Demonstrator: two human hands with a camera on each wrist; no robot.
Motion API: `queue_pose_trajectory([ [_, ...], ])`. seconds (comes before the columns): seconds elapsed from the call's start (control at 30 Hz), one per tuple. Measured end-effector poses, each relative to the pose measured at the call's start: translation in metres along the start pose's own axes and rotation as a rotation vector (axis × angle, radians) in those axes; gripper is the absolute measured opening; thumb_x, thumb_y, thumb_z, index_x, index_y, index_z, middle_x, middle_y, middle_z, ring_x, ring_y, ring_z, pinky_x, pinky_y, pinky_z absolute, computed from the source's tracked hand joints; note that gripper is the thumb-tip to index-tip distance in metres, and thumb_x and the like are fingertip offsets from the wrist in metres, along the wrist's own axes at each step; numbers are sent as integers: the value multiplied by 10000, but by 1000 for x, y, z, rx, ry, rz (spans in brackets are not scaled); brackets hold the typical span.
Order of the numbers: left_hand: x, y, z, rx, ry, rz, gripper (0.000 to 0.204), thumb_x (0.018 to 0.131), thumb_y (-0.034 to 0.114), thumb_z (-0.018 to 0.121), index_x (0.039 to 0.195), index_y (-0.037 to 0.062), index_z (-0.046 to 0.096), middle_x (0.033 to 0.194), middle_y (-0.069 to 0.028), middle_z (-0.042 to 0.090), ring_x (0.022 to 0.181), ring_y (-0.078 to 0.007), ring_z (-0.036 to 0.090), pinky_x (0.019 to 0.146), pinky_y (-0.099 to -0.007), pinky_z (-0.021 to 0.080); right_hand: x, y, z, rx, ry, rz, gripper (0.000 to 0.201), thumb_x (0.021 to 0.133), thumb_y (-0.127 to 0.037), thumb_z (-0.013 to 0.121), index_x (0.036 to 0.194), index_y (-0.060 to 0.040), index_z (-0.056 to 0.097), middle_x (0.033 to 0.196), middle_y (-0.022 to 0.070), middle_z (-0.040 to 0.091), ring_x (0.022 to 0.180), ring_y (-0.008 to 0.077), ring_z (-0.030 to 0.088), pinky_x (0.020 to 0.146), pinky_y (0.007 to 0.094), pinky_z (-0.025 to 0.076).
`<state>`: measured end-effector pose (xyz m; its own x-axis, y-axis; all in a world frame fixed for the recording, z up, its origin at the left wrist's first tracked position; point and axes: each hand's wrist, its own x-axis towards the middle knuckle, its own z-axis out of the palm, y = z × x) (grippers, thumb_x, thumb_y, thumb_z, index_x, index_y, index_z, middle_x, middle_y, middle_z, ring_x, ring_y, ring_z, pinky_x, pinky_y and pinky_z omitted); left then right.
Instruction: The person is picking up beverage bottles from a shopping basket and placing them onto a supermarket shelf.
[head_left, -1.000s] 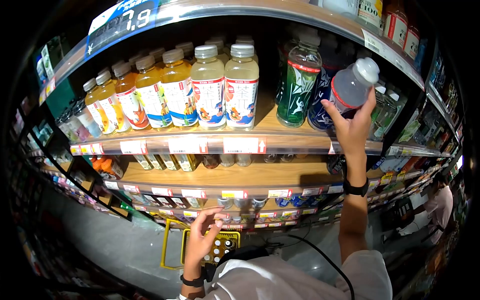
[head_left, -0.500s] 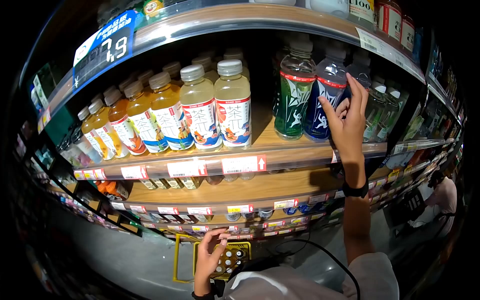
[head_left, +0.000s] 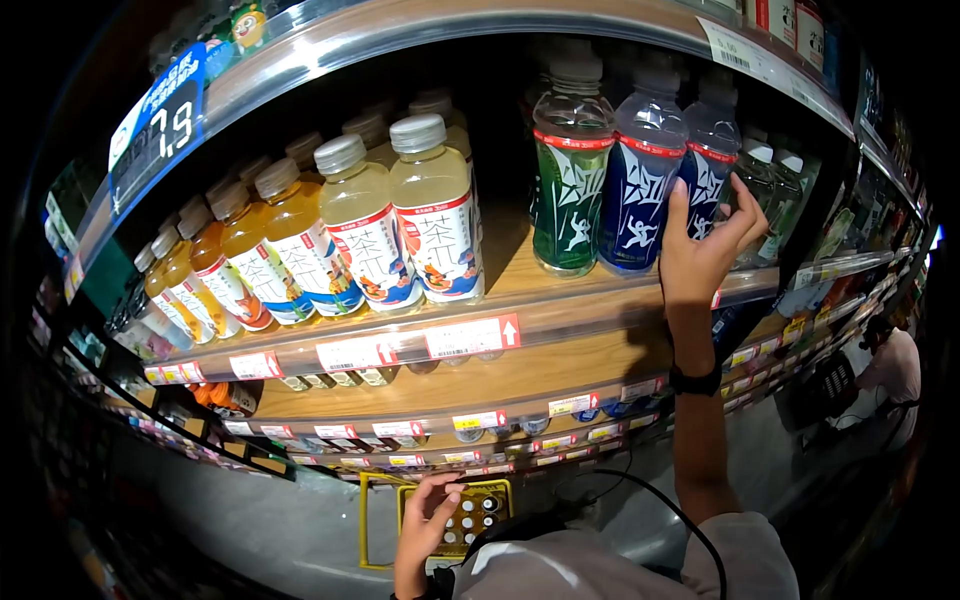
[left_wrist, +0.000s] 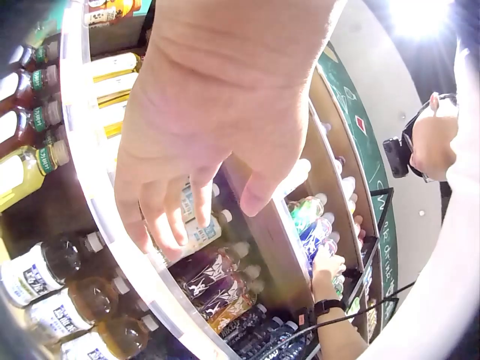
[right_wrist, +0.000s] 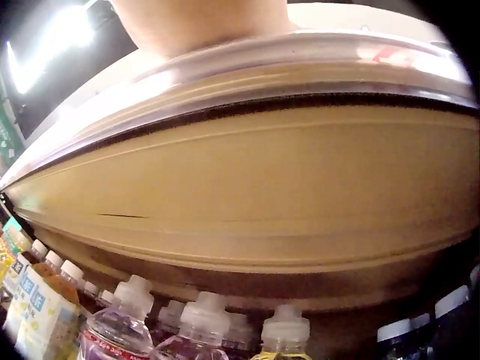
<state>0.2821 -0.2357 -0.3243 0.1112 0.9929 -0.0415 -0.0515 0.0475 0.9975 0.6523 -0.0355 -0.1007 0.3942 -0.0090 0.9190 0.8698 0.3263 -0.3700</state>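
My right hand (head_left: 708, 250) is at the front of the shelf, thumb and fingers on either side of a blue sports drink bottle (head_left: 708, 170). Beside it stands another blue bottle (head_left: 645, 190) with the same white star-like pattern, then a green bottle (head_left: 572, 190); all are upright. In the left wrist view, the right hand appears small by the blue bottles. My left hand (head_left: 425, 535) hangs low with loosely bent fingers, holding nothing. It overlaps a yellow basket (head_left: 403, 500) of bottles in the head view, and fills the upper part of the left wrist view.
Several tea drink bottles (head_left: 435, 220) line the shelf at left. The shelf above has a metallic front edge (head_left: 440, 28) and a price sign (head_left: 160, 115). A lower wooden shelf (head_left: 560, 365) runs beneath. A black cable (head_left: 660, 510) crosses near my sleeve; another person (head_left: 893, 375) is at far right.
The tilted bottle in my right hand a second ago stands on the shelf by the second frame. The right hand has since moved to the right-hand blue bottle. The head view has shifted.
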Motion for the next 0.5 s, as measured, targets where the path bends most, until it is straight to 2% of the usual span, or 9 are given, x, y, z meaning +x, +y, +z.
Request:
queue_pose_trajectory([
  [0.13,5,-9,5,-13,-76,5,287,1010,76,661,1286,9,618,1170,-74,717,1121,-146,661,964,-292,501,0,2,0,-25,-42,55,703,889,-268,815,1427,26,472,1314,186,488,1180,317,523,1020,423,454],
  [0.27,6,-2,11,15,-125,10,275,1013,79,660,1277,13,622,1176,-55,715,1104,-130,659,952,-282,505,-2,0,0,-94,-26,-12,673,888,-250,803,1425,22,503,1314,185,548,1160,346,564,1011,447,475],
  [0.33,5,-2,10,19,-137,-84,257,1027,52,623,1278,-1,615,1291,-97,694,1146,-138,635,1037,-312,482,-2,1,-1,-158,-15,-61,658,891,-244,797,1420,22,511,1313,185,561,1165,351,561,1013,447,474],
  [0.37,4,-1,10,42,-143,-80,251,1029,58,625,1272,-3,616,1298,-105,693,1160,-144,633,1043,-318,480,-2,1,-2,-224,-10,-111,643,894,-238,792,1415,23,519,1313,184,573,1170,357,557,1015,447,473],
  [0.5,2,1,10,23,-156,-46,240,1031,78,633,1255,-7,625,1289,-114,698,1193,-168,632,1057,-336,476,-3,-2,-3,-189,-16,-81,633,911,-243,779,1418,21,507,1310,187,579,1180,361,550,1010,454,472],
])
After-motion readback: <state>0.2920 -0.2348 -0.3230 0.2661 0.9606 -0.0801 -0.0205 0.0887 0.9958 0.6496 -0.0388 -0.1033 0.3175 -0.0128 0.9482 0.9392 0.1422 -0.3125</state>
